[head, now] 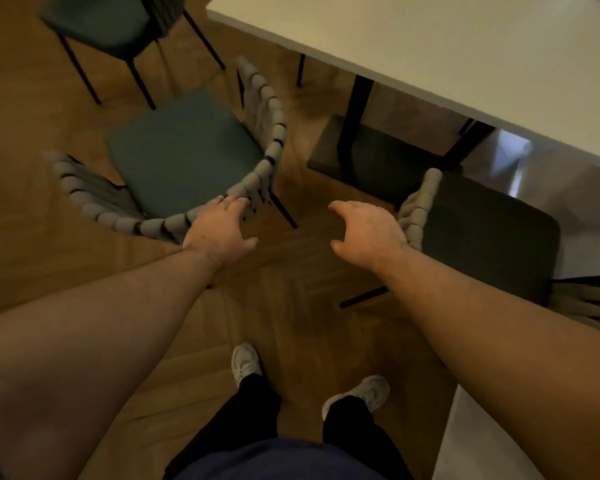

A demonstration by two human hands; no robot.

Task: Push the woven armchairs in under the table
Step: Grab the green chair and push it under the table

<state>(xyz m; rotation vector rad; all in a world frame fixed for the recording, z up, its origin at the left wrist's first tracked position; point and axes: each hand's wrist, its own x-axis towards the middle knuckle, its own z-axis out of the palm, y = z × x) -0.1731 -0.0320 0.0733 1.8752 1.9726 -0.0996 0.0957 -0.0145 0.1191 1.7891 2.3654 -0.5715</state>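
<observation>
A woven armchair (pixel 184 150) with a green seat and a grey rope back stands on the floor left of the white table (pixel 430 46), turned away from it. My left hand (pixel 219 230) rests on its back rim, fingers laid over the rope and thumb spread aside. A second woven armchair (pixel 489 233) with a dark seat stands at the right, its front under the table edge. My right hand (pixel 368 233) hovers beside that chair's rope back with fingers loosely curled, holding nothing.
A third green armchair (pixel 101 22) stands at the far left, away from the table. The table's black legs (pixel 355 126) rise from a dark base. Wooden herringbone floor (pixel 291 323) lies between the chairs, with my feet on it. A white surface (pixel 482 445) sits at the bottom right.
</observation>
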